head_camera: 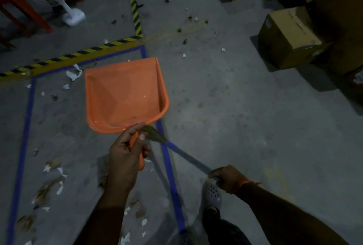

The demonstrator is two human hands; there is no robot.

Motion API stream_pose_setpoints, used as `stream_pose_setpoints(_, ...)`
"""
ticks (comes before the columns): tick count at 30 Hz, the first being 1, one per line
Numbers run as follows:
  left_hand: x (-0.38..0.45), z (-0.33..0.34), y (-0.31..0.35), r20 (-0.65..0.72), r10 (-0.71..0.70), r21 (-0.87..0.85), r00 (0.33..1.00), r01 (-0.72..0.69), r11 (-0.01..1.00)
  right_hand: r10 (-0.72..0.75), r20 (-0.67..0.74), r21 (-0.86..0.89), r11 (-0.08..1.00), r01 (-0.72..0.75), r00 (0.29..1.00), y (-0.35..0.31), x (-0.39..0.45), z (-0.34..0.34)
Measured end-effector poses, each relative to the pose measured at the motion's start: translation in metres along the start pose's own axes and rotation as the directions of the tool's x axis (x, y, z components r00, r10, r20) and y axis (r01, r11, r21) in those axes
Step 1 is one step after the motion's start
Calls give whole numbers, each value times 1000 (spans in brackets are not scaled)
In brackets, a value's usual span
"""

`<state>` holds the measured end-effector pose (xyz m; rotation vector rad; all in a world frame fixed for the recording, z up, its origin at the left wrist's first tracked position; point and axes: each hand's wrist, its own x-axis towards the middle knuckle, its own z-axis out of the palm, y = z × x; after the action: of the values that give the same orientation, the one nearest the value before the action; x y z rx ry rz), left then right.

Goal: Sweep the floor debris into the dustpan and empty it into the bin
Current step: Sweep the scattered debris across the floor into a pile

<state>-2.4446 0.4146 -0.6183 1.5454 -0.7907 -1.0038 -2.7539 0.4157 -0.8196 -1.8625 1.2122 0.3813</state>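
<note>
Bare forearms — orange wristband [243, 184], grey perforated clog [213, 193], dark trouser leg [222, 229].

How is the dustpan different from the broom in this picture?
The dustpan is orange and wide; the broom shows a thin blue-grey handle with brown bristles. The left hand holds the dustpan by its short handle; the right hand grips the broom's long handle. The dustpan shows whole, while the broom's bristles are mostly hidden behind it. Both are held, one per hand.

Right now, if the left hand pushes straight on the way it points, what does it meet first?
Probably nothing solid. The left hand grips the dustpan, which leads toward the striped floor tape; only floor and paper scraps lie there. Depth is unclear.
</note>
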Motion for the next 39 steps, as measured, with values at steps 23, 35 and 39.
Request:
stream_pose_setpoints(23, 201, 163, 54, 164, 63, -36, 985, -58, 998, 651, -346, 716, 648, -258, 676, 126, 45, -222)
stream_pose_setpoints(35, 334, 197, 51, 135, -7, -17, 991, 10, 1000, 640, -344, 656, 687, -312, 687, 143, 176, -349)
stream_pose_setpoints(39, 364, 200, 51, 122, -26, -20, 992, 29, 999, 593, -331, 601, 732, -321, 733, 134, 221, -380)
